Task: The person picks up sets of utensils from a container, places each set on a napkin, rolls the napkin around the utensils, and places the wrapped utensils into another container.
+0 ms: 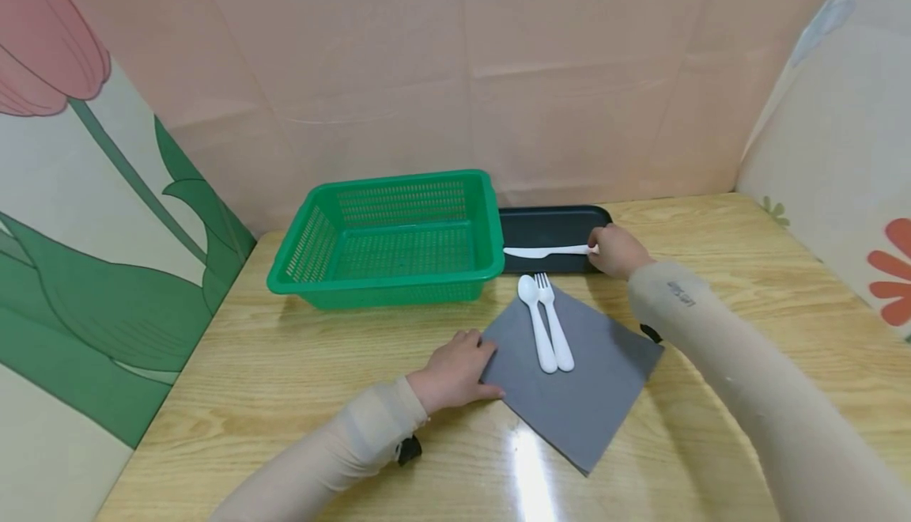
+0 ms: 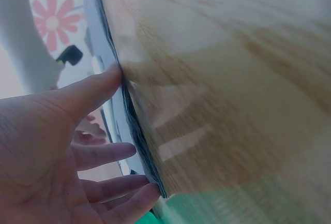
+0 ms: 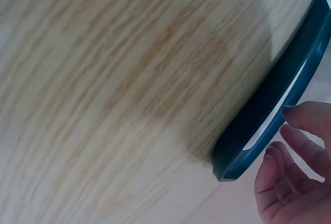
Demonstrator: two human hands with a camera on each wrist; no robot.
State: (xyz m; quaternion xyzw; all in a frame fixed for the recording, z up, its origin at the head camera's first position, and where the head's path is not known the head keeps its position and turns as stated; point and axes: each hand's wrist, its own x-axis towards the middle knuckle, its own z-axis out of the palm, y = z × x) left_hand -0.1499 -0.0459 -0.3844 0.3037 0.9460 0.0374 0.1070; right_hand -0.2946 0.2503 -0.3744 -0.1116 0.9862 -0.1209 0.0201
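In the head view my right hand (image 1: pixel 618 251) pinches the handle end of a white plastic knife (image 1: pixel 544 252), which lies level over the front part of a black tray (image 1: pixel 555 225). The right wrist view shows this hand's thumb and fingertips beside the tray's rim (image 3: pixel 269 100); the knife is hidden there. My left hand (image 1: pixel 459 372) rests at the left corner of a folded grey napkin (image 1: pixel 605 356). Its thumb and fingers touch the napkin's edge (image 2: pixel 132 113), spread and fairly straight. On the napkin lie a white spoon (image 1: pixel 537 328) and a white fork (image 1: pixel 557 328), side by side.
A green plastic basket (image 1: pixel 398 291) stands at the back, left of the tray and close against its left end. A wooden table (image 1: pixel 299 380) bears everything. A pinkish cloth wall (image 1: pixel 441 71) rises behind, with printed panels at both sides.
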